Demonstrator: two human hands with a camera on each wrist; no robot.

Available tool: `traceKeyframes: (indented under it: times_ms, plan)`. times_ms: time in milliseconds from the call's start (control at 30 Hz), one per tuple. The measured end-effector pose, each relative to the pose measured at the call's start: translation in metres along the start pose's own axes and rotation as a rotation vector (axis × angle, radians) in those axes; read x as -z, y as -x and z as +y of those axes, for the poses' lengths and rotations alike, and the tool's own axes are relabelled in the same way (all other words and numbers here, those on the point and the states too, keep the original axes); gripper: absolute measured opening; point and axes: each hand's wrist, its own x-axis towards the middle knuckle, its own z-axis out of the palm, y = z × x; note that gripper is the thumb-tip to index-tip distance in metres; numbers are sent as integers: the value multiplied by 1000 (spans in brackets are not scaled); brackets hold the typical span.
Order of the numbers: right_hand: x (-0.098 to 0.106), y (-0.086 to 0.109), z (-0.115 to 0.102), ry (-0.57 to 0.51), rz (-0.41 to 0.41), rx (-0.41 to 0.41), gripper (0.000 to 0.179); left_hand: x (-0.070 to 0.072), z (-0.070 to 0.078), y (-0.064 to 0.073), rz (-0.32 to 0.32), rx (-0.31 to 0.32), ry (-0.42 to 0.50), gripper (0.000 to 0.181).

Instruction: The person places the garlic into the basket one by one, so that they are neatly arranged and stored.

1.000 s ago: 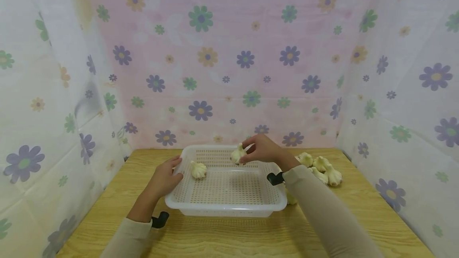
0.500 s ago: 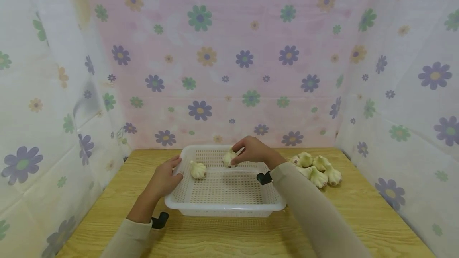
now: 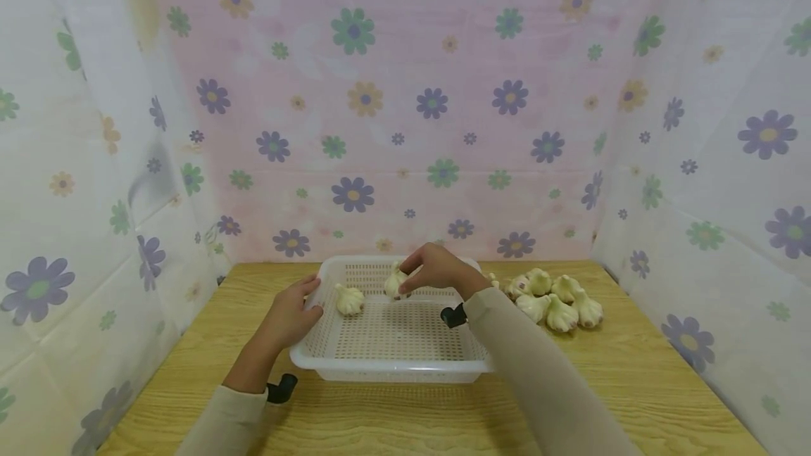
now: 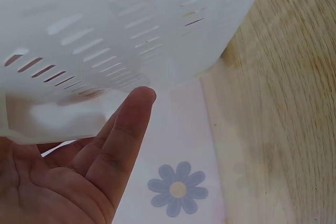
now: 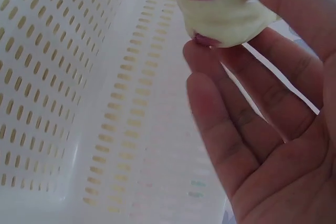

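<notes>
My left hand (image 3: pixel 293 315) holds the left rim of a white perforated plastic basket (image 3: pixel 405 366). In the left wrist view its fingers lie under the rim, one fingertip (image 4: pixel 143 95) at the outer wall. My right hand (image 3: pixel 437 269) pinches a garlic bulb (image 3: pixel 394 283) between thumb and fingers, over the back of the basket. Purple marks show on this bulb (image 5: pixel 226 14) in the right wrist view. A second garlic bulb (image 3: pixel 349 300) lies inside the basket at the left.
Several garlic bulbs (image 3: pixel 562 314) are piled on the wooden table (image 3: pixel 633 378) to the right of the basket, partly behind the right forearm. Flower-patterned cloth (image 3: pixel 405 125) encloses the table at the back and both sides.
The right hand has carried the garlic bulb leftward and slightly down over the basket, uncovering more of the pile at the right. My left hand has stayed at the rim.
</notes>
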Motion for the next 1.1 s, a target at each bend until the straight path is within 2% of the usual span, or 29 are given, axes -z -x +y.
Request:
traceKeyframes:
  times_ms: [333,600,833,1100]
  plan:
    - [-8,-9,0,-40,-3,-54,34,0,-1,-2,-19,1,-9,61]
    - [-17,-13,1,-85,23,-134,41,1,-1,-1,-33,20,11,62]
    - [-25,-18,0,-147,4,-160,32,2,0,0,-40,24,16,62]
    - [-34,-23,1,-162,9,-186,34,1,1,0,-45,20,24,63]
